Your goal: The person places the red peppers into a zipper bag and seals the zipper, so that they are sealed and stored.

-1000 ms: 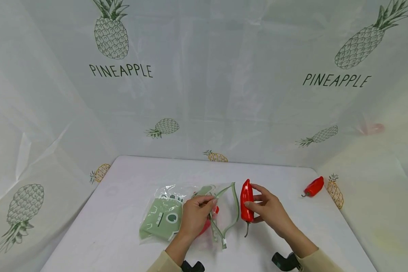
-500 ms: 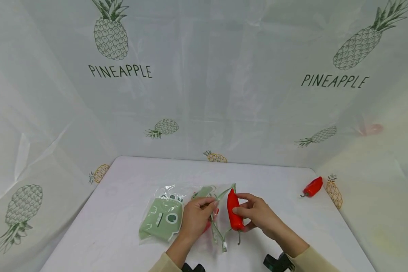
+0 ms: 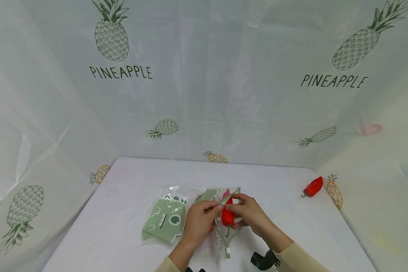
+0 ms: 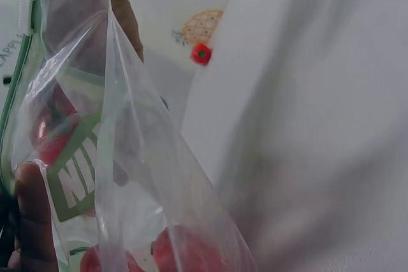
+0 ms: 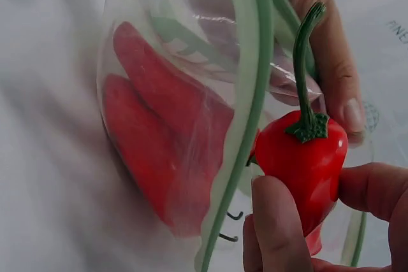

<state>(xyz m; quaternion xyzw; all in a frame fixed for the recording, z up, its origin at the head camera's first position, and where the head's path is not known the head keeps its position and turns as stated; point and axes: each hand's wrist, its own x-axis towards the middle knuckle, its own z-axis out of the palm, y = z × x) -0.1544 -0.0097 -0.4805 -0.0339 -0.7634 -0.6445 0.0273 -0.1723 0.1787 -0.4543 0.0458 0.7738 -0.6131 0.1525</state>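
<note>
Clock positions refer to the head view, with 12 o'clock at the far edge of the bench [image 3: 115, 219]. The left hand [image 3: 200, 219] pinches the edge of a clear bag [image 4: 166, 170] near its green zip strip [image 5: 255, 87]. The right hand [image 3: 253, 215] holds a red pepper [image 3: 228, 218] between thumb and fingers, at 3 o'clock from the left hand. The hands are close together, each clamped on its own item. The held pepper is located at the bag mouth between the two strip edges, stem toward 6 o'clock; how far it has entered cannot be told. The white slider [image 3: 227, 250] sits at 6 o'clock from the pepper. Inside the bag, further red peppers [image 5: 143, 144] lie against the film. A green one-eyed cartoon panel [image 3: 166, 221] under clear plastic lies at 9 o'clock from the left hand. A loose pepper [image 3: 313, 187] rests near the bench's far corner, at 2 o'clock from the right hand. A pale curtain [image 3: 224, 83] printed with pineapples stands at 12 o'clock, beyond the bench.
</note>
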